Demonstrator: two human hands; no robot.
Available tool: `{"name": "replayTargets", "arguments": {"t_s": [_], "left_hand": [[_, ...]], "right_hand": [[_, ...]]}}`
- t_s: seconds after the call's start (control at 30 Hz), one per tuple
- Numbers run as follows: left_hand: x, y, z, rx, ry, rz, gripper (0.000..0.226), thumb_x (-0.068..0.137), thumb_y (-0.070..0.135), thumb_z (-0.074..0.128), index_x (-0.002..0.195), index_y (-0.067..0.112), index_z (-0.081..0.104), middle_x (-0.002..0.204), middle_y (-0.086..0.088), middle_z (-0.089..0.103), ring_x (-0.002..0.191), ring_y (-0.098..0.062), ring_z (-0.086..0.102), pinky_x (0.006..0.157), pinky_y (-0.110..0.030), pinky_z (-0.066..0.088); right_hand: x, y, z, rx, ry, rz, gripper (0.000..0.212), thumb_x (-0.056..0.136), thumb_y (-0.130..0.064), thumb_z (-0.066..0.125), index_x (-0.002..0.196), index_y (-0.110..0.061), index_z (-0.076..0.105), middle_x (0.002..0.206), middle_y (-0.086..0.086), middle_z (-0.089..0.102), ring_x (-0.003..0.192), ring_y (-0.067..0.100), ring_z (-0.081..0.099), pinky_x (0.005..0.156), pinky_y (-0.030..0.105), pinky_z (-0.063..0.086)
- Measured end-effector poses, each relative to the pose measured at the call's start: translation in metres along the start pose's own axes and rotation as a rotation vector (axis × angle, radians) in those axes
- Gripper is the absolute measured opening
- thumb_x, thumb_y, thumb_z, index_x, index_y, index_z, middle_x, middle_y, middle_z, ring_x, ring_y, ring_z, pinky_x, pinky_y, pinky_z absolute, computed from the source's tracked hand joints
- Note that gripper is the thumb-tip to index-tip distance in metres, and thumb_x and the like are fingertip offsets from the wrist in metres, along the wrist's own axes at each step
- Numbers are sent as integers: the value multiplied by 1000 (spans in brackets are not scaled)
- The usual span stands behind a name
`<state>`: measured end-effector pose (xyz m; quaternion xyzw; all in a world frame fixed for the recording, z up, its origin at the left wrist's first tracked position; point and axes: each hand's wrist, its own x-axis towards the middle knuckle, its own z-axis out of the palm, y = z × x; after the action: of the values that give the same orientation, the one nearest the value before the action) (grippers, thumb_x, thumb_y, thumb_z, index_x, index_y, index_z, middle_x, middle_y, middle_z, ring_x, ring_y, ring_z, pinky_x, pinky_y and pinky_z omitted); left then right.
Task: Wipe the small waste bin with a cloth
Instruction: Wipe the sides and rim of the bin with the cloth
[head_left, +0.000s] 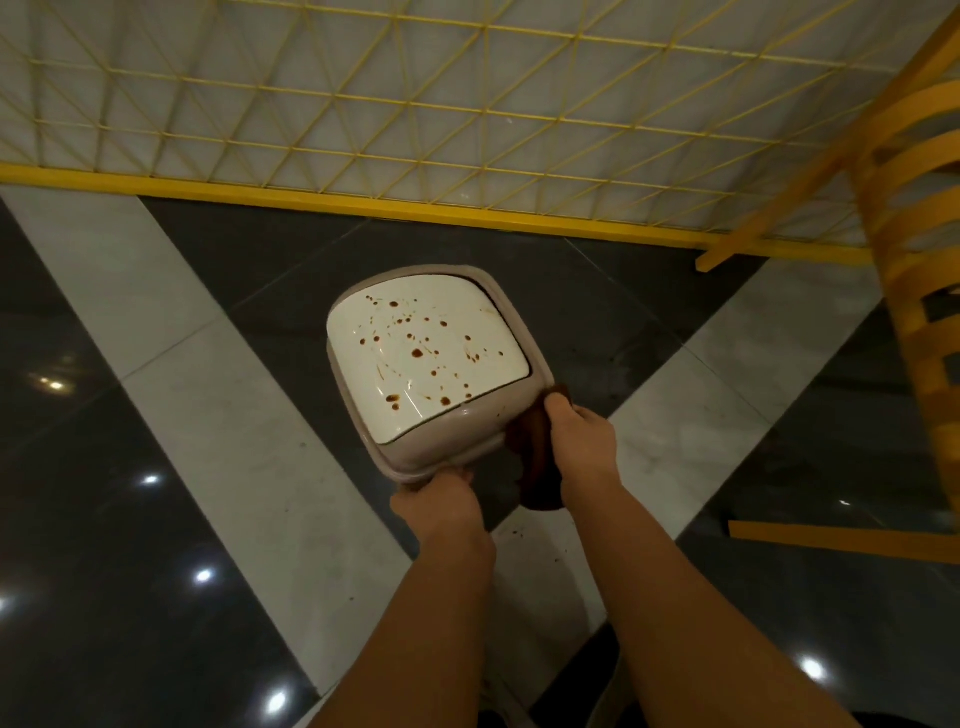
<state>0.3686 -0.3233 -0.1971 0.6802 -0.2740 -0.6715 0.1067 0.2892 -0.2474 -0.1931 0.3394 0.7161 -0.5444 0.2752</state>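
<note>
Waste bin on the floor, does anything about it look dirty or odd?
Yes. The waste bin's white lid is spattered with brown spots, unwiped. The right hand holds a brown cloth against its side.

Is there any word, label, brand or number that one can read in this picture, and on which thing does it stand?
None: no readable text shows anywhere.
Waste bin: its white lid carries only brown splashes, no lettering.
Brown cloth in the right hand: no tag shows.
Yellow mesh fence: no sign.
</note>
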Motion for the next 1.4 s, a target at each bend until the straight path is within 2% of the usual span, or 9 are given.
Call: {"name": "replayTargets", "arguments": {"t_s": [0.27,0.4,0.53,0.7,0.87,0.97,1.17,1.3,1.4], "left_hand": [[-9,8,0,-61,-107,-32,31,87,-9,57,108,14,58,116,-14,65,108,-27,63,98,-40,51],[-10,9,3,-24,-99,-1,16,92,1,53,102,10,61,113,-16,66,105,-34,63,90,-44,54],[-8,7,-1,-25,-123,-46,33,96,15,51,126,3,55,124,-20,61,113,-40,59,82,-36,51],[-3,6,3,54,-78,31,36,87,-8,59,116,13,56,114,-15,66,106,-29,65,94,-42,53],[-6,5,2,87,-128,22,27,90,18,57,116,11,55,106,-11,65,93,-27,63,80,-41,56],[0,2,1,92,-99,29,38,88,1,58,125,8,52,112,-14,63,99,-30,64,87,-48,55],[1,0,3,45,-98,42,45,86,-8,60,126,10,50,119,-14,62,107,-28,62,91,-38,53],[3,-1,4,126,-53,42,34,88,4,62,118,12,49,108,-10,62,106,-31,61,94,-51,52],[1,-1,4,135,-72,51,27,88,4,60,111,17,52,99,-7,62,105,-32,62,92,-52,53]], "right_hand": [[-11,18,-2,47,220,-292,21,87,-31,64,108,-32,60,100,-11,61,95,13,60,89,36,53],[-51,19,16,-8,93,-582,23,90,-35,60,112,-33,60,110,-14,55,98,0,54,90,25,48],[-71,41,23,-117,-15,-828,25,90,-26,62,114,-32,63,111,-14,56,104,-6,52,90,14,45],[-23,25,5,3,192,-459,24,91,-21,60,112,-33,62,113,-7,59,102,6,56,97,32,49],[-63,31,19,-102,-7,-801,25,89,-17,62,109,-34,63,109,-17,58,103,-8,53,89,8,43],[-50,29,17,-101,21,-788,25,89,-19,62,107,-37,61,105,-19,57,98,-12,52,86,5,42],[-13,22,7,-46,168,-410,25,93,-28,56,117,-29,63,110,-7,64,100,10,59,92,32,51],[-40,33,15,-83,52,-499,15,93,-26,57,108,-24,57,95,-16,59,89,0,57,72,12,46],[-28,35,15,-11,96,-306,13,90,-23,60,103,-23,56,94,-9,60,82,2,56,61,11,40]]}}
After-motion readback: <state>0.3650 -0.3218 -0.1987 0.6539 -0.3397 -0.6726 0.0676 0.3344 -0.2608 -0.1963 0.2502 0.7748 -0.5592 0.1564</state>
